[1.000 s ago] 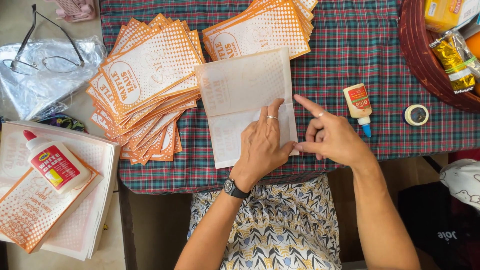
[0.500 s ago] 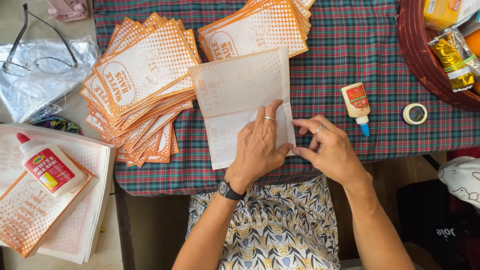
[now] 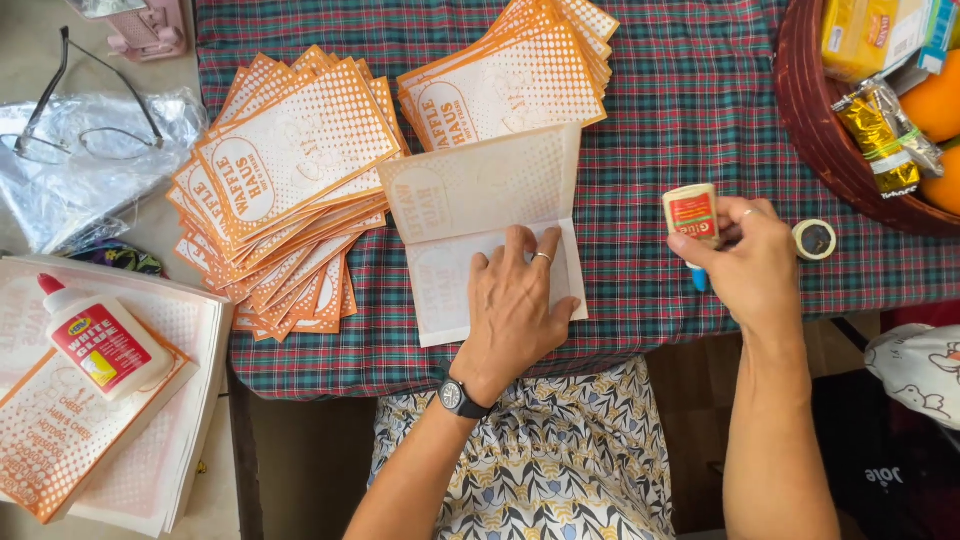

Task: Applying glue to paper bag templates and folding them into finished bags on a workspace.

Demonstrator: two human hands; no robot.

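- At the far left of the frame, a large glue bottle [image 3: 100, 340] with a red cap lies on a stack of printed sheets [image 3: 150, 470]; above them, a pair of glasses [image 3: 75, 120] rests on crinkled clear plastic [image 3: 60, 200].
- Left of centre, a fanned pile of orange-and-white paper bags [image 3: 290, 170] lies on the plaid tablecloth [image 3: 700, 100], with a second pile [image 3: 510, 85] at upper centre.
- In the centre, a pale unfolded bag [image 3: 480, 200] lies flat on the cloth.
- The left hand [image 3: 515, 310] presses on the lower half of that bag, fingers spread wide and flat, holding nothing; a watch sits on the wrist.
- Right of centre, the right hand [image 3: 755, 265] has its fingers closed around a small glue bottle [image 3: 692, 215] with a blue tip, lifted just above the cloth.
- Just right of that hand, a roll of tape [image 3: 815, 240] lies on the cloth.
- At the upper right, a dark red basket [image 3: 820, 140] holds packets and oranges.
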